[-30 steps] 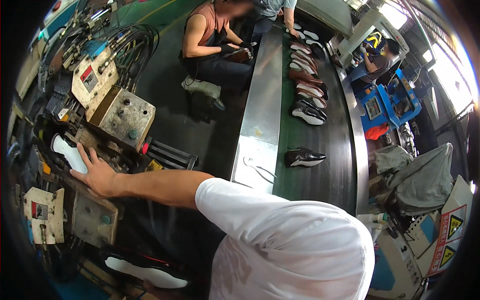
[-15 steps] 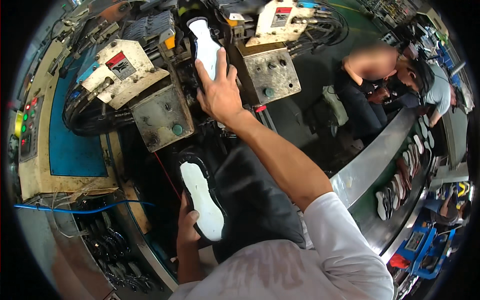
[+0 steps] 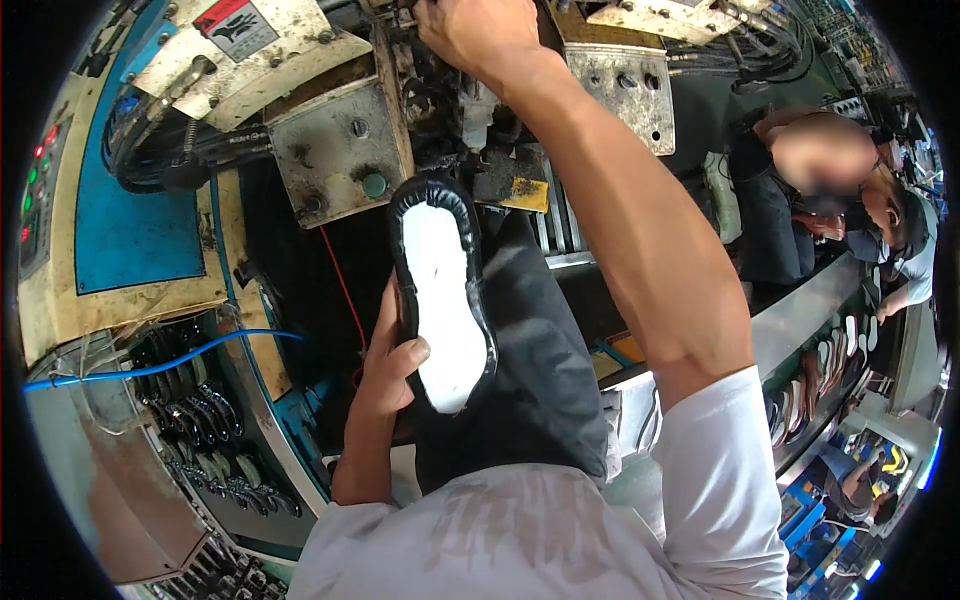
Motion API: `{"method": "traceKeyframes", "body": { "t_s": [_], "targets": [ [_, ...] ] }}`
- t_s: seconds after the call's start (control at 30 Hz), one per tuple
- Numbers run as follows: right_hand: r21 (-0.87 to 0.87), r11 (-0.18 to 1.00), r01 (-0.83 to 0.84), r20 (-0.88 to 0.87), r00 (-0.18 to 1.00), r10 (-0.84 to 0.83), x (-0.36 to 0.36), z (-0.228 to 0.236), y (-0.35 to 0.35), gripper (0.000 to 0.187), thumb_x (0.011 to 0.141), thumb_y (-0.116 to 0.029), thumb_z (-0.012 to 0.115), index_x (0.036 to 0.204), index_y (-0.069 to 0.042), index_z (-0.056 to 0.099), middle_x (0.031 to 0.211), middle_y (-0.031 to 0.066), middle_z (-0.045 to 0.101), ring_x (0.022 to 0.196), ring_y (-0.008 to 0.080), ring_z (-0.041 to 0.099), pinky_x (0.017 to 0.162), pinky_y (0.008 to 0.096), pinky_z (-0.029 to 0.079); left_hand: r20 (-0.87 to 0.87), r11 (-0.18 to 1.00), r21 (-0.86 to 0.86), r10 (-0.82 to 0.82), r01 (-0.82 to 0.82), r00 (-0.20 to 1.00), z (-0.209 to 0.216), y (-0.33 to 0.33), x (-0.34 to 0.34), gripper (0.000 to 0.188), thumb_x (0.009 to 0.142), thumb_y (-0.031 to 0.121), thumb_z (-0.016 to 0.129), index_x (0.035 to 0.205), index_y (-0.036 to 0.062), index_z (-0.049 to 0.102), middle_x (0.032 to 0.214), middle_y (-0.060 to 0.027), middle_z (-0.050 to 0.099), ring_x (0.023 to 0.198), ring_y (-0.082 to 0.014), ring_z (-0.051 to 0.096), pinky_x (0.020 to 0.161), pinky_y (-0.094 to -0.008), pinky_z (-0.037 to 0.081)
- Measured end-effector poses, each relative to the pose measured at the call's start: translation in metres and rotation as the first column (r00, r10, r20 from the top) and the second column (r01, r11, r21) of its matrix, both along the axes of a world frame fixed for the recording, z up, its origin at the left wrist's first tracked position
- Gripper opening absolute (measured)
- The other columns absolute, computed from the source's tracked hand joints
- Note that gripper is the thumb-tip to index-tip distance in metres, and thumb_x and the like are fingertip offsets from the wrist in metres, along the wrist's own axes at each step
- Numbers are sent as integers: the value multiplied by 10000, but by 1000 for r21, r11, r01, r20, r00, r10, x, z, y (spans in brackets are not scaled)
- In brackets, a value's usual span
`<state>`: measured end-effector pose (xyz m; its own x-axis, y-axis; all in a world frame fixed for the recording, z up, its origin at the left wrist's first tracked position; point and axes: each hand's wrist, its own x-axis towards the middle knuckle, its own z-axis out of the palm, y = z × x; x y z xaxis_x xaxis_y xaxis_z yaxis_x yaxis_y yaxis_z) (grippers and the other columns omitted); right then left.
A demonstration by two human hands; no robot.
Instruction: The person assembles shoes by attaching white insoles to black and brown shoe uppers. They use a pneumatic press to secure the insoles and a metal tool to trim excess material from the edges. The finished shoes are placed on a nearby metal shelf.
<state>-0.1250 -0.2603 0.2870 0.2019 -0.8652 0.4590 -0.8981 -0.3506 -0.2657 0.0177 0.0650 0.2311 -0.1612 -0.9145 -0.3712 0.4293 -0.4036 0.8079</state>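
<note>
A black shoe upper [image 3: 407, 255] is held bottom side up over my lap, its pleated edge drawn in around a long white insole [image 3: 445, 300]. My left hand [image 3: 385, 375] is closed on its left side, with the thumb at the rim and the fingers behind it. At the top edge of the view, my right hand [image 3: 480, 35] is over the machine [image 3: 480, 110]. Its fingertips are cut off by the picture's edge, so what they touch is hidden.
Soiled metal control boxes [image 3: 340, 150] flank the machine. On the left, a blue hose [image 3: 200, 345] crosses above a rack of black shoes [image 3: 190, 410]. To the right, a conveyor [image 3: 800, 300] carries shoes and soles. Co-workers [image 3: 780, 220] sit and stand beyond it.
The shoe upper in my left hand has risen and moved slightly right. My right hand, earlier spread on a white-bottomed shoe in the machine, now lies higher, at the view's top edge.
</note>
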Motion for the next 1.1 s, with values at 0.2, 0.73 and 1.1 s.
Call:
{"method": "traceKeyframes", "body": {
  "t_s": [0.2,0.73,1.1],
  "targets": [
    [-3,999,-45,2,999,45,-8,6,-3,947,917,-546,783,1627,-38,416,1672,409,250,1469,545,419,1199,570,433,170,994,-107,12,6,985,4,-6,-10,1130,766,58,655,1747,49,95,1677,-180,388,1522,-285,448,1229,-411,402],
    [438,504,-745,884,458,-91,-68,-60,254,683,1001,-338,809,1540,4,566,1308,148,714,1181,142,640,1045,315,519,552,994,-97,9,53,834,-8,80,-22,1098,860,-27,773,1747,81,135,1732,-181,299,1547,-272,388,1241,-394,384],
    [139,533,-835,823,396,406,-26,-48,403,1044,769,-23,910,1660,-6,367,1722,246,365,1594,403,378,1297,436,348,550,896,-444,248,27,797,-38,130,48,1405,661,46,1006,1748,99,118,1696,-176,367,1546,-297,424,1289,-440,340]
  ]
}}
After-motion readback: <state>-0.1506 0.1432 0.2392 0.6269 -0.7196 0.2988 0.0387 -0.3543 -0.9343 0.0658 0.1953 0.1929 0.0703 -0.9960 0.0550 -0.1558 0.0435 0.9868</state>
